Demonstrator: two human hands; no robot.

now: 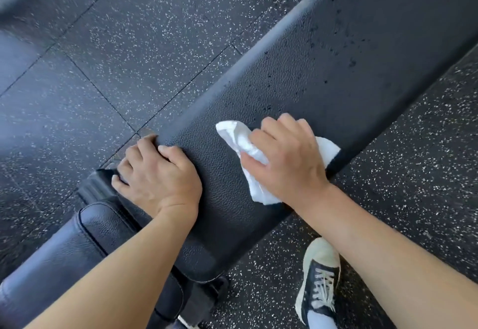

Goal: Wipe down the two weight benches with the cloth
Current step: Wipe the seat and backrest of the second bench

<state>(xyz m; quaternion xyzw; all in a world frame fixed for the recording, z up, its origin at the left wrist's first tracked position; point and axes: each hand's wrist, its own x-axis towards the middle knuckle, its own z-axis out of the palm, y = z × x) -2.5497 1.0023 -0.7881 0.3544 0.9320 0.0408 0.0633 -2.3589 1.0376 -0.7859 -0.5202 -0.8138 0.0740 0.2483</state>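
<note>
White crumpled cloth (248, 152) lies on the near end of the long black pebbled vinyl weight bench pad (323, 70), the right hand (287, 158) pressing it with fingers curled round its folds. The left hand (157, 173) grips the pad's far edge, fingers hooked over. Dark droplets speckle the pad further along. A smoother black seat cushion (64, 248) adjoins. Below, a navy white-laced sneaker (319, 279) stands on black speckled rubber floor tiles (129, 44). No legible writing shows.

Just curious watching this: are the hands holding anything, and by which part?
The right hand grips the white cloth around its bunched middle, pressing it on the bench pad. The left hand grips the pad's far edge.
</note>
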